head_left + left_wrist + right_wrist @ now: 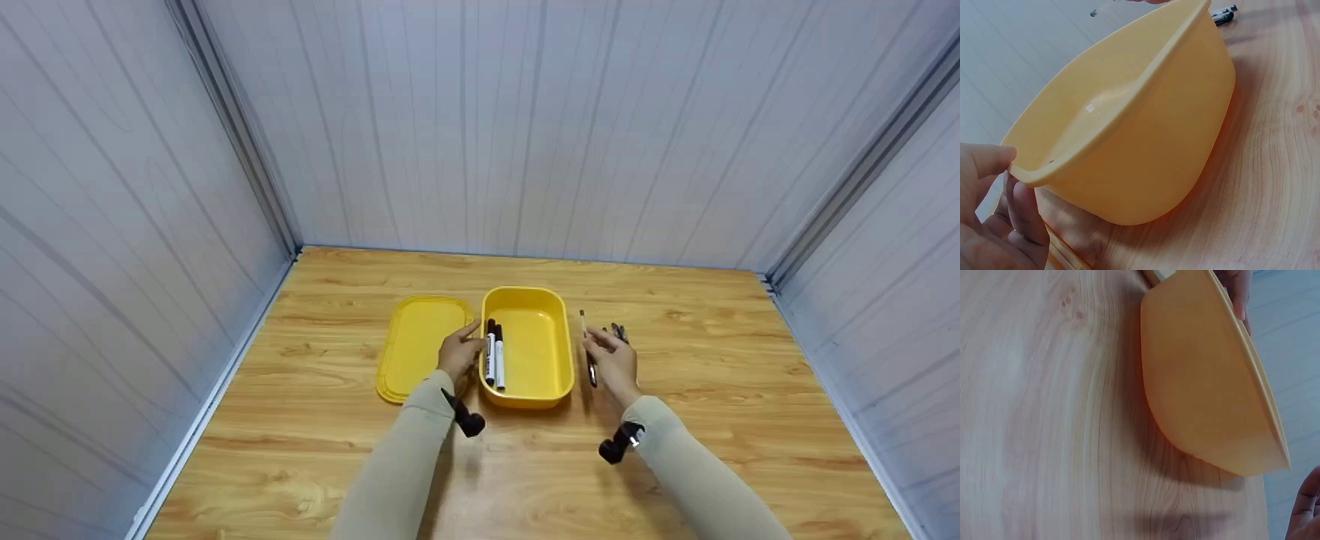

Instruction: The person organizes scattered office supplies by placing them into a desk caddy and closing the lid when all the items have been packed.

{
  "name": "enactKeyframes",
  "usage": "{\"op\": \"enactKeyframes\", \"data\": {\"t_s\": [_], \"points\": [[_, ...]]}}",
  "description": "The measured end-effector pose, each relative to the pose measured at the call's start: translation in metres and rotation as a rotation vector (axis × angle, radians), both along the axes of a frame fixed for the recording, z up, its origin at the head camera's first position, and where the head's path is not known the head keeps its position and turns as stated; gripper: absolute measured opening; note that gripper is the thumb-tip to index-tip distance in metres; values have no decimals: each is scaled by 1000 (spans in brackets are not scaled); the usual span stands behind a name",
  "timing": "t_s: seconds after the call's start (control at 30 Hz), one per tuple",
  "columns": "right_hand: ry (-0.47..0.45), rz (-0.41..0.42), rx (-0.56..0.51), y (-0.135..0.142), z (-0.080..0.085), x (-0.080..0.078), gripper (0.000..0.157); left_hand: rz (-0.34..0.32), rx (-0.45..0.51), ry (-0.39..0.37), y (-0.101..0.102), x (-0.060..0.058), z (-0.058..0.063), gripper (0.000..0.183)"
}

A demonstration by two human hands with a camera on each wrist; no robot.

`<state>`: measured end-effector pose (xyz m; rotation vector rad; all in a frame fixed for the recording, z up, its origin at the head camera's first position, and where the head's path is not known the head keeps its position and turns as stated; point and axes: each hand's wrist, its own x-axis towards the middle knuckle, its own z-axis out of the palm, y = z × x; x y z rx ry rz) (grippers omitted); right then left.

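Observation:
A yellow plastic box (527,403) stands uncovered on the table, with two white markers (500,367) with dark caps lying along its left inner side. My left hand (459,352) pinches the left rim between thumb and fingers, which the left wrist view shows closely at the box wall (1179,129). Just right of the box, my right hand (615,367) holds a slim, clear-looking pen (583,320) with a dark tip, raised above the table. In the right wrist view only part of that hand (1307,509) shows, and the pen is out of frame.
Left of the box lies its flat yellow lid (411,345), partly under my left hand. Dark pens (619,332) lie by my right hand, some hidden behind it. White panel walls (480,135) bound the wooden table (720,360) at the back and sides.

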<state>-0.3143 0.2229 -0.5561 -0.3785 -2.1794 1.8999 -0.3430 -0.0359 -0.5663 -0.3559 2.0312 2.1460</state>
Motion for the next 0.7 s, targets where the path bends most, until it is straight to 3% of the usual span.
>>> {"op": "enactKeyframes", "data": {"t_s": [0.13, 0.4, 0.7], "points": [[-30, 32, 16, -4, 2, 1, 30, -12, -28, -5, -1, 0, 1, 52], [-90, 47, -86, -18, 0, -1, 33, -21, -31, -29, -2, -1, 0, 52], [-54, 37, -63, -31, -1, -5, 31, -20, -23, -15, -1, 2, 2, 52]]}}
